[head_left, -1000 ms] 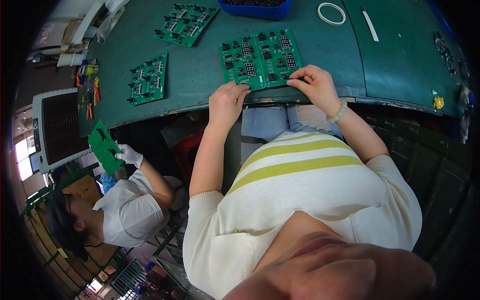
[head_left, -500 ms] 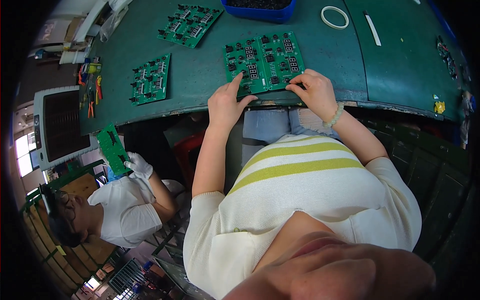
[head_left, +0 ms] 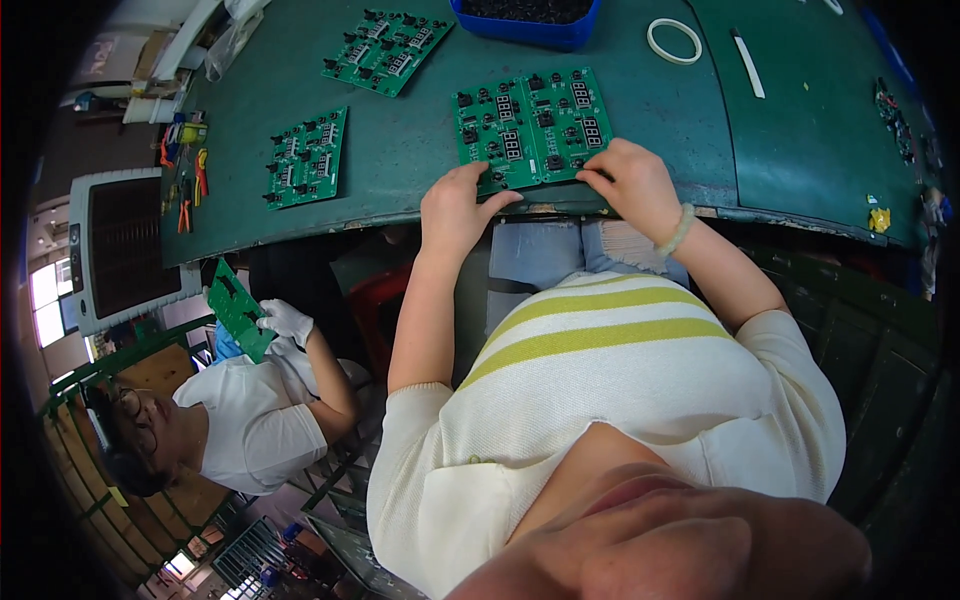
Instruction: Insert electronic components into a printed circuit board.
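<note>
Near centre now, smooth, faintly glossy green on the paired circuit boards, dull black plastic on the switches, slick dark faces on the displays! Beneath, smooth green tabletop, softly sheened, scuffed rough at the near edge. Far side, shiny blue plastic on the tray; right of it, smooth pale finish on the ring. Nearer, polished-looking beads on the bracelet, matt knit on the striped top, frayed denim on the jeans. Over left, matt white cloth on a co-worker's glove, crinkled clear plastic on the bag.
</note>
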A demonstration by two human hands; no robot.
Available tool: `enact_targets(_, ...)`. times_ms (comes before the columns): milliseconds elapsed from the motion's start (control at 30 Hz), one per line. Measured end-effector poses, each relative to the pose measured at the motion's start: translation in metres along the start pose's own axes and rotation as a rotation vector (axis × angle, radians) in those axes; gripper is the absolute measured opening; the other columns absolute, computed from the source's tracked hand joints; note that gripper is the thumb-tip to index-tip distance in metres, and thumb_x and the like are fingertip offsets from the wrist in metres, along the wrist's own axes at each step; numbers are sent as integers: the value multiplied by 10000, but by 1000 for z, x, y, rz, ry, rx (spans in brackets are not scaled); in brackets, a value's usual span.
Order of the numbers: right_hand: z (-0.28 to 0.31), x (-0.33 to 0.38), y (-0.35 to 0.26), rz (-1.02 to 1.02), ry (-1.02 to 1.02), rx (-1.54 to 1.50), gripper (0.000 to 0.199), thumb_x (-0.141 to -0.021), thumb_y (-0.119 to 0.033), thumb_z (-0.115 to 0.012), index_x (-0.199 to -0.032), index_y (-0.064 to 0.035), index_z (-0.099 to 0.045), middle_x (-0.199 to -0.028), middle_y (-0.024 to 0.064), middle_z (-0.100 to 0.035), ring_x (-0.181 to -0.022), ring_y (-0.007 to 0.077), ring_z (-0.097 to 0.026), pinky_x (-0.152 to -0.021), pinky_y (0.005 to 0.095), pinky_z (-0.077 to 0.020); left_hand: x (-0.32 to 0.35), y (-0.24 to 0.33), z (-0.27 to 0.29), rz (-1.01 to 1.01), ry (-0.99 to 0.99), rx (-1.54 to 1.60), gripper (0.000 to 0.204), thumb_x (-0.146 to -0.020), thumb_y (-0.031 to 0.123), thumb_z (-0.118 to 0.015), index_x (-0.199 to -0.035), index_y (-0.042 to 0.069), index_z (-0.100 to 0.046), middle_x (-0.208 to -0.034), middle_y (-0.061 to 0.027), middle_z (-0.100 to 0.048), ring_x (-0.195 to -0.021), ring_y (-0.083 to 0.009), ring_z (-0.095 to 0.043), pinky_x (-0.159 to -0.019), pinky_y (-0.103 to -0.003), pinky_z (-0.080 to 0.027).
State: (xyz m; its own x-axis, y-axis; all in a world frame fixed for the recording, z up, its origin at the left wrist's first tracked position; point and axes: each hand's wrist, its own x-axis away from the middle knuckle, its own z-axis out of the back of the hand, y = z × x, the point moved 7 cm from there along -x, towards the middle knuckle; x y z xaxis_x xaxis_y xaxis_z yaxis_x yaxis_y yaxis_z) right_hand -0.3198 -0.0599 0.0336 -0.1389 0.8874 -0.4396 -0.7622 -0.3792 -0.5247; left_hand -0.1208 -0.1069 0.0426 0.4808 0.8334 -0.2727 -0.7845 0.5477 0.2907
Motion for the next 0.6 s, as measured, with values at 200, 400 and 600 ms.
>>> enact_targets(200, -16, 9, 71, -791, -1, -1423, 183, -882, -59, -502, -1045, 15, -544, -787, 1, -509, -677, 79, -461, -600, 194, -408, 0, -44, -9, 638, 165, 1528, 277, -849, -11, -445, -1124, -41, -465, -850, -51, -500, -632, -61, -387, -529, -187, -329)
enact_targets(400, -16, -4, 73, -923, 7, -1574, 221, -920, -105, -491, -1076, 46, -534, -813, 11, -522, -676, 69, -459, -567, 167, -394, -16, -32, -18, 736, 21, 1727, 207, -913, 81, -492, -1089, -26, -506, -811, -63, -561, -572, -59, -379, -476, -190, -315)
enact_targets(600, -32, -3, 85, -737, -199, -1882, 235, -931, -138, -485, -1072, 42, -541, -814, 12, -519, -669, 48, -443, -485, 160, -338, -36, -46, -29, 712, 27, 1635, 137, -873, 129, -593, -894, -7, -588, -772, -57, -606, -530, -39, -386, -451, -174, -292)
